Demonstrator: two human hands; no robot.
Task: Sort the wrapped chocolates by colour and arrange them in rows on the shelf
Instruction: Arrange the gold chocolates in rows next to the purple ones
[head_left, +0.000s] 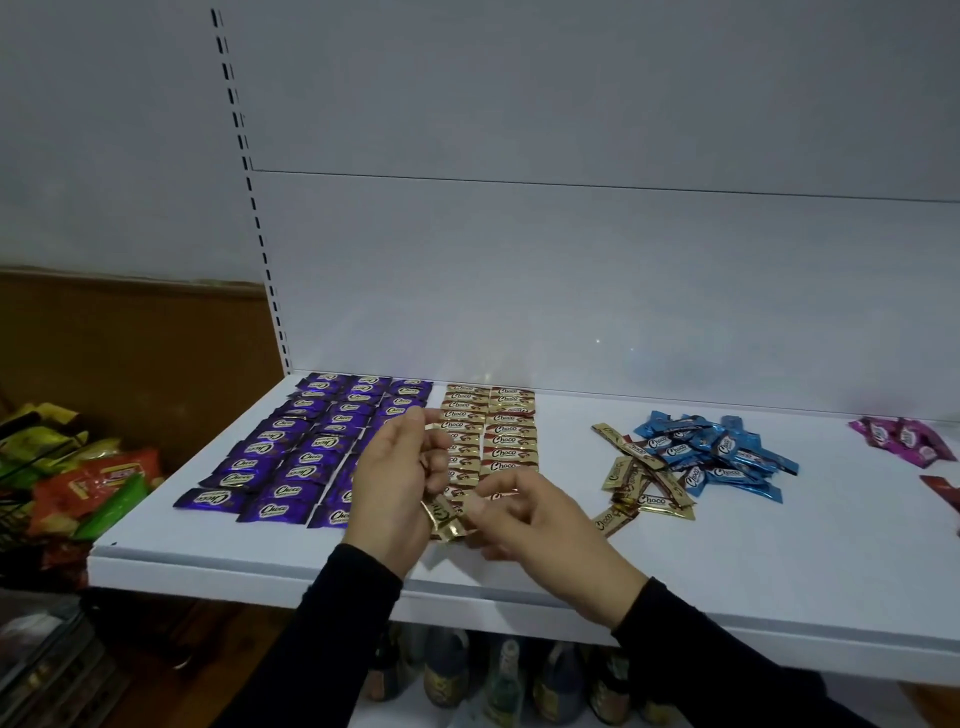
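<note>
Colourful snack packets piled at far left beside a brown wall; bottles standing underneath, partly hidden.

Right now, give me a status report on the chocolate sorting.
Left hand grips gold chocolates; right hand pinches one. Purple rows done. Blue pile unsorted. Nothing obstructing.

Glossy purple wrapped chocolates with gold-and-white oval logos, left of the fingers. Gold-and-brown foil chocolates just beyond the fingertips; same gold foil on the few pinched between them. Shiny blue wrappers and loose gold ones further right. Magenta wrappers far right. Plain white metal shelf beneath. Black sleeves.
</note>
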